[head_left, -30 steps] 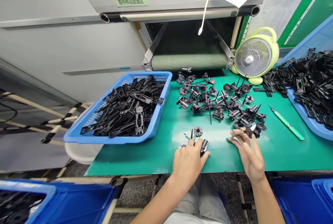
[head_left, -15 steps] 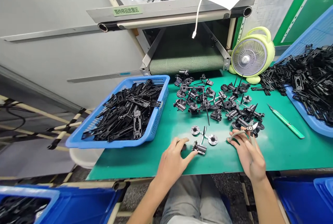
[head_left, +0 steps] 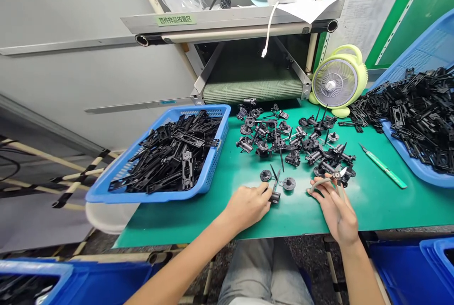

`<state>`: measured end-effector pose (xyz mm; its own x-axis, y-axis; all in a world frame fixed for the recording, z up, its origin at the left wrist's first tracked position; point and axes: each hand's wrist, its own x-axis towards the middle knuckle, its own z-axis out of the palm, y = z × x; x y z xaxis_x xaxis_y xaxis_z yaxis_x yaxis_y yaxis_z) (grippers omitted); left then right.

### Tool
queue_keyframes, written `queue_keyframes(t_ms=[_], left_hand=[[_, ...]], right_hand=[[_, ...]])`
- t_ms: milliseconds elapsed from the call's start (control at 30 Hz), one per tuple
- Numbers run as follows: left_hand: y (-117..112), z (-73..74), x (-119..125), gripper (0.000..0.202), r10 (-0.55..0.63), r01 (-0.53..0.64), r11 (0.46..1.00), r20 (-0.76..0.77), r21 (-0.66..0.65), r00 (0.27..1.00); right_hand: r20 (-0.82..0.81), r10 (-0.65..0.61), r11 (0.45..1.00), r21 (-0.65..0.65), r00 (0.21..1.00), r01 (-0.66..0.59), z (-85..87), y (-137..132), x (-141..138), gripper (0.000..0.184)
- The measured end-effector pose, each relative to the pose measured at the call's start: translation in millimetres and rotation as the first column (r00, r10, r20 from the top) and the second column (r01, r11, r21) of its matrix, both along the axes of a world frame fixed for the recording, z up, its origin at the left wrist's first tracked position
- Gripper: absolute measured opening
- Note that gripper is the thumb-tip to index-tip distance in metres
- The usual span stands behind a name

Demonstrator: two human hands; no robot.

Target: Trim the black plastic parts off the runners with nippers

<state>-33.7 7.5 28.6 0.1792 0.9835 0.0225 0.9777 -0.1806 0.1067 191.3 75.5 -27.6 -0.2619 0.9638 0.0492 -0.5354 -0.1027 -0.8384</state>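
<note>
My left hand [head_left: 251, 204] is closed over one end of a black moulded plastic part [head_left: 275, 197] near the front of the green table. That part has a short cylinder, thin arms and round discs, one disc [head_left: 289, 184] lying flat at its right. Its left end is hidden under my fingers. In my right hand [head_left: 337, 213] is a pair of diagonal cutters [head_left: 337, 175], jaws upward and apart, handles spread across the palm. Just beyond the cutters lies a pile of similar black plastic parts [head_left: 280, 142].
A blue basket [head_left: 209, 172] of flat black parts stands at left. Another blue basket [head_left: 431, 169] spills black pieces at right. A green utility knife [head_left: 385, 167] lies beside the pile. Behind are a small fan [head_left: 331, 82] and a conveyor belt [head_left: 255, 88] beneath a shelf.
My left hand has moved right and its fingers have closed onto the black plastic part. My right hand keeps the cutters in much the same place. The view has shifted slightly.
</note>
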Motion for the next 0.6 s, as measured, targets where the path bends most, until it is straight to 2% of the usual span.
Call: queue_keyframes(t_ms=[33,67,100,133,167,200,233,267,300,333,467,600], left_hand=[[-4.0,-2.8,-2.6,0.021,0.075,-0.083,0.996,0.151,0.045,0.986],[-8.8,-5.2,-4.6,0.021,0.168,-0.199,0.978,0.332,0.061,0.928],[-13.8,-6.9,-5.9,0.022,0.264,-0.328,0.944,0.521,0.031,0.812],[-18.5,-7.6,-6.6,0.026,0.350,-0.437,0.898,0.688,-0.052,0.636],[-22.6,-7.5,-6.7,0.031,0.416,-0.500,0.849,0.803,-0.174,0.427],[-25.7,-6.4,-6.6,0.035,0.465,-0.509,0.806,0.856,-0.303,0.226],[-27.5,-4.7,-6.4,0.037,0.497,-0.481,0.776,0.865,-0.409,0.067],[-28.0,-2.4,-6.4,0.037,0.516,-0.437,0.761,0.856,-0.479,-0.038],[-27.4,0.3,-6.8,0.036,0.528,-0.403,0.756,0.844,-0.517,-0.092],[-25.9,3.0,-7.8,0.035,0.537,-0.383,0.754,0.837,-0.533,-0.108],[-17.6,12.1,-15.3,0.041,0.554,-0.377,0.753,0.829,-0.539,-0.079],[-17.1,14.4,-25.0,0.040,0.582,-0.359,0.747,0.811,-0.560,-0.056]], right_hand=[[-0.003,-0.007,1.000,-0.004,1.000,0.007,-0.5,0.0,0.1,0.031],[-0.007,-0.011,1.000,-0.008,1.000,0.011,-1.2,0.1,0.4,0.032],[-0.008,-0.014,1.000,-0.012,1.000,0.014,-2.1,0.3,0.7,0.032],[-0.006,-0.012,1.000,-0.014,1.000,0.012,-3.0,0.6,1.2,0.033],[-0.002,-0.005,1.000,-0.016,1.000,0.005,-3.8,0.9,1.7,0.033],[0.003,0.004,1.000,-0.016,1.000,-0.004,-4.5,1.2,2.3,0.032],[0.005,0.012,1.000,-0.016,1.000,-0.012,-5.0,1.6,2.8,0.032],[0.005,0.016,1.000,-0.015,1.000,-0.016,-5.1,1.8,3.2,0.031],[0.006,0.018,1.000,-0.014,1.000,-0.018,-5.0,1.9,3.4,0.031],[0.007,0.016,1.000,-0.012,1.000,-0.016,-4.6,1.9,3.3,0.030],[0.030,-0.008,1.000,-0.010,1.000,0.009,-1.2,0.3,1.5,0.029],[0.033,-0.022,1.000,-0.012,0.999,0.022,0.8,-1.5,0.1,0.027]])
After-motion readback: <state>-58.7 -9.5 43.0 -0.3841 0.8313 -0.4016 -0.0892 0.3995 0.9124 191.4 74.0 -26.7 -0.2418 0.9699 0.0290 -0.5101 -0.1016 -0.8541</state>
